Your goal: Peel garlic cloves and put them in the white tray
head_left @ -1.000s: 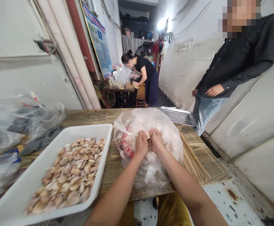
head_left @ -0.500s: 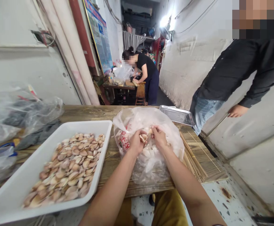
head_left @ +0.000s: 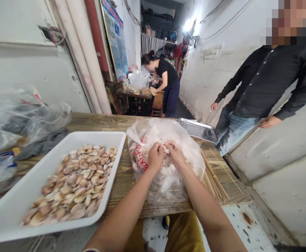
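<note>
Two bare hands work at the centre of the head view, above the opening of a translucent plastic bag (head_left: 166, 187) with red printing. The left hand (head_left: 156, 154) is curled and the right hand (head_left: 176, 153) is pinched; their fingertips meet on a pale garlic piece (head_left: 166, 149). Whether it is one clove or several cannot be told, as the fingers cover most of it. The piece is held low over the bag, presumably so that loose skin drops inside.

At lower left, a white plastic tray (head_left: 13, 211) holds loose garlic cloves (head_left: 74, 185), probably placed beside the bag for short reach. The cloves are unpeeled, curved and tan to pinkish, with papery skins; they are heaped toward the tray's right side. Right of the bag, bundled thin wooden sticks (head_left: 213, 178) lie on the wooden table (head_left: 100, 120). A shallow metal tray (head_left: 198, 130) rests behind them.
</note>
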{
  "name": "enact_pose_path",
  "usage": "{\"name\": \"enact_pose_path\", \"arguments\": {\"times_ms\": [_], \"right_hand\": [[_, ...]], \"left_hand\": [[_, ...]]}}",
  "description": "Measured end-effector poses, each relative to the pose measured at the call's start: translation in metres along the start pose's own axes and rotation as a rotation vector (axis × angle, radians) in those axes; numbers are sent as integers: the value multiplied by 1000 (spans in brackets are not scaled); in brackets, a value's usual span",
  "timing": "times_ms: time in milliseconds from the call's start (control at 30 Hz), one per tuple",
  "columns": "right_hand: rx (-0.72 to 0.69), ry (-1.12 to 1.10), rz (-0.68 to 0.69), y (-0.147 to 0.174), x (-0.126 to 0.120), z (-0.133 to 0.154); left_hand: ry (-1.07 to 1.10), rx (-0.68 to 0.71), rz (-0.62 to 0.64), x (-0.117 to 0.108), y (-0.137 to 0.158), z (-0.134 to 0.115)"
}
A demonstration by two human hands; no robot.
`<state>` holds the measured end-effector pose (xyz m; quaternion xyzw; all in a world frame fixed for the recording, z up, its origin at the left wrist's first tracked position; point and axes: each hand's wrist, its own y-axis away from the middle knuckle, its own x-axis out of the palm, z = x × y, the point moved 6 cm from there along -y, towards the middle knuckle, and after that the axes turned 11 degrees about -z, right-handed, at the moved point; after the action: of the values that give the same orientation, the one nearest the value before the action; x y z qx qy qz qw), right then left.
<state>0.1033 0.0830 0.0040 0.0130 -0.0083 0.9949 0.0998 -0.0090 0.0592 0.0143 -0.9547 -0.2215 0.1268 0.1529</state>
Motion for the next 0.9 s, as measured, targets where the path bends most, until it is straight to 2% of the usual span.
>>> {"name": "enact_pose_path", "arguments": {"times_ms": [67, 133, 233, 300, 367, 433, 533, 633, 733, 800, 867, 900], "right_hand": [[-3, -66, 9, 1, 4, -1], [14, -154, 41, 1, 8, -2], [53, -220, 106, -1, 12, -5], [36, -167, 115, -3, 11, -6], [-96, -13, 82, -5, 5, 0], [-320, 174, 62, -3, 1, 12], [-577, 346, 168, 5, 3, 27], [-639, 390, 277, 9, 6, 33], [-653, 372, 271, 12, 4, 40], [-679, 365, 320, 16, 7, 44], [-687, 357, 363, 19, 8, 45], [-661, 342, 343, 18, 7, 45]], "left_hand": [[-148, 103, -76, -6, -1, -5], [-199, 123, -104, -8, -2, -5], [-147, 68, -95, -6, -5, 2], [-75, -8, -93, -3, -7, 10], [-47, -67, -108, -3, -8, 15], [-98, -57, -155, -7, -8, 15], [-188, 5, -200, -12, -9, 12], [-114, -65, -163, -10, -11, 17], [56, -243, -127, -3, -12, 29], [150, -344, -125, 0, -11, 34], [163, -386, -120, 1, -11, 35], [116, -372, -117, -1, -10, 34]]}}
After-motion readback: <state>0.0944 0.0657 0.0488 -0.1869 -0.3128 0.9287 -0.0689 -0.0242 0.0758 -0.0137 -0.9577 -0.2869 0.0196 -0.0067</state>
